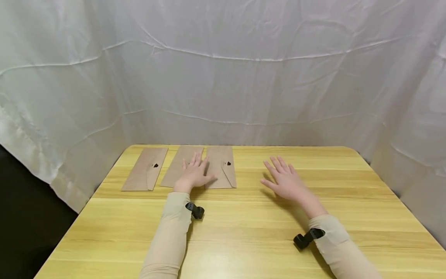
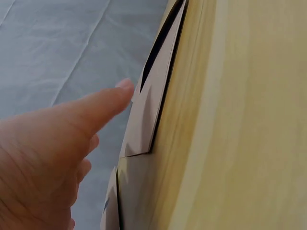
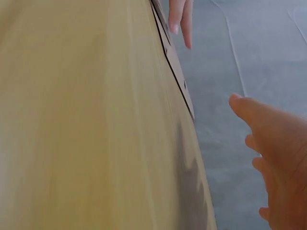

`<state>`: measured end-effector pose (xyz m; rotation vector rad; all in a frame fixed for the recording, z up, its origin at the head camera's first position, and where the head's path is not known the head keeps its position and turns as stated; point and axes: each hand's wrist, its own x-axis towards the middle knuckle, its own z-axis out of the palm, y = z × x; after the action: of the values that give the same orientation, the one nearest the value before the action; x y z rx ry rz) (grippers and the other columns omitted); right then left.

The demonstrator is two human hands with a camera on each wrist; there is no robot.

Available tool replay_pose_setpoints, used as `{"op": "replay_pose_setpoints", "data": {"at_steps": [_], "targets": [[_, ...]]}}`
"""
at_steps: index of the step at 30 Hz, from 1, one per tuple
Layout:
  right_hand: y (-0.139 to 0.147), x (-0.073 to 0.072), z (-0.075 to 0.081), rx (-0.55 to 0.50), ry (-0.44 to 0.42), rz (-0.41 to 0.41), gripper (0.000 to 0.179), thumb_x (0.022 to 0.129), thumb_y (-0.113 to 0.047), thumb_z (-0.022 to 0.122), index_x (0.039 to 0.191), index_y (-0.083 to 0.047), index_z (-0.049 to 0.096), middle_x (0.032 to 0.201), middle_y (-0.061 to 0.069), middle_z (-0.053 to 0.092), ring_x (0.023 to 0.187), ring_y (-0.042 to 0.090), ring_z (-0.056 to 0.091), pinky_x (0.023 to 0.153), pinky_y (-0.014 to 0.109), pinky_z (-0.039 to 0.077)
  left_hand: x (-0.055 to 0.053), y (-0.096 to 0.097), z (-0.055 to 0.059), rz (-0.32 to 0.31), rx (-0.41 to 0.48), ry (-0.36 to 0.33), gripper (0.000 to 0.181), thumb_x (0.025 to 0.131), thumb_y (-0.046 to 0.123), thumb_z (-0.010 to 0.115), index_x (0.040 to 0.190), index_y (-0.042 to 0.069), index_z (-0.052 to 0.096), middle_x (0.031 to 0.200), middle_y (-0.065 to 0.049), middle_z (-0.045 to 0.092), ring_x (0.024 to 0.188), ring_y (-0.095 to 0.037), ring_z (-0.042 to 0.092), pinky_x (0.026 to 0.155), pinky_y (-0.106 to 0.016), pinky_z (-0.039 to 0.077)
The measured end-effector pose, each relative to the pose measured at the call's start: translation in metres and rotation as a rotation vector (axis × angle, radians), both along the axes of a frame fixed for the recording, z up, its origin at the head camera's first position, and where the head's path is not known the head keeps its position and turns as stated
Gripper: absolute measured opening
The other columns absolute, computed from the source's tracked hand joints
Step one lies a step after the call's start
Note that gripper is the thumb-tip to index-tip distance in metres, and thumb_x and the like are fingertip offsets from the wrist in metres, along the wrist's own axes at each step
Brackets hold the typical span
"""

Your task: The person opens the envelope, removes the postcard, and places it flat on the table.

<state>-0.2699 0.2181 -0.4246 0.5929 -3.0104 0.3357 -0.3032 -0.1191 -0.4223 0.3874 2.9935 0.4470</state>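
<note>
Three brown paper envelopes lie in a row at the table's back left: a left one (image 1: 137,174), a middle one (image 1: 174,170) and a right one (image 1: 217,155). Each has a flap; dark marks show on the left and right ones. My left hand (image 1: 195,174), fingers spread, is over the middle and right envelopes and partly hides both. In the left wrist view its thumb (image 2: 108,103) points across an envelope (image 2: 144,115). My right hand (image 1: 287,185) hovers over bare wood, right of the envelopes, with its fingers spread and nothing in them.
The wooden table (image 1: 237,240) has rounded back corners. White curtains (image 1: 244,89) hang behind it and along both sides. A dark area (image 1: 28,217) shows beyond the left edge. Each sleeve carries a small black wrist camera (image 1: 196,211).
</note>
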Motion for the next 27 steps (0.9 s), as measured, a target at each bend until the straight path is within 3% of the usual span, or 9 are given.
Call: {"op": "replay_pose_setpoints", "data": {"at_steps": [8,14,21,24,27], "targets": [[-0.037,-0.005,-0.002,-0.021,-0.065,0.123,0.068,0.1,-0.05,0.043,0.156,-0.019,0.022,0.165,0.009,0.009,0.153,0.033,0.001,0.12,0.062,0.006,-0.004,0.0,-0.007,-0.01,-0.084,-0.033,0.083,0.094,0.057,0.051,0.157,0.013,0.018,0.164,-0.017,0.008,0.153,-0.035,0.002,0.117,-0.066,-0.002],[-0.056,-0.007,-0.006,-0.003,-0.076,0.212,0.066,0.1,-0.05,0.044,0.155,-0.017,0.027,0.164,0.011,0.016,0.152,0.035,0.009,0.119,0.063,0.012,-0.004,0.002,-0.008,-0.03,-0.151,-0.088,0.08,0.097,0.058,0.044,0.157,0.013,0.016,0.164,-0.014,0.009,0.153,-0.032,0.002,0.119,-0.065,0.0],[-0.076,-0.005,-0.008,0.013,-0.109,0.251,0.065,0.099,-0.053,0.043,0.153,-0.018,0.033,0.162,0.009,0.025,0.152,0.033,0.012,0.118,0.064,0.013,-0.001,0.006,-0.005,-0.023,-0.203,-0.129,0.076,0.099,0.058,0.038,0.157,0.014,0.017,0.165,-0.008,0.01,0.154,-0.03,0.003,0.119,-0.063,-0.001],[-0.081,0.0,-0.005,0.027,-0.158,0.263,0.067,0.099,-0.055,0.043,0.153,-0.019,0.032,0.162,0.007,0.025,0.153,0.032,0.011,0.119,0.063,0.012,-0.007,0.008,-0.013,-0.016,-0.223,-0.13,0.08,0.097,0.063,0.038,0.157,0.016,0.017,0.165,-0.005,0.012,0.154,-0.029,0.003,0.119,-0.063,0.0],[-0.083,0.004,-0.002,0.04,-0.198,0.268,0.068,0.098,-0.056,0.044,0.154,-0.019,0.031,0.161,0.006,0.026,0.153,0.03,0.011,0.12,0.062,0.011,-0.006,0.013,-0.013,-0.013,-0.22,-0.145,0.08,0.097,0.063,0.036,0.158,0.016,0.015,0.165,-0.004,0.011,0.154,-0.027,0.003,0.12,-0.061,0.001]]}}
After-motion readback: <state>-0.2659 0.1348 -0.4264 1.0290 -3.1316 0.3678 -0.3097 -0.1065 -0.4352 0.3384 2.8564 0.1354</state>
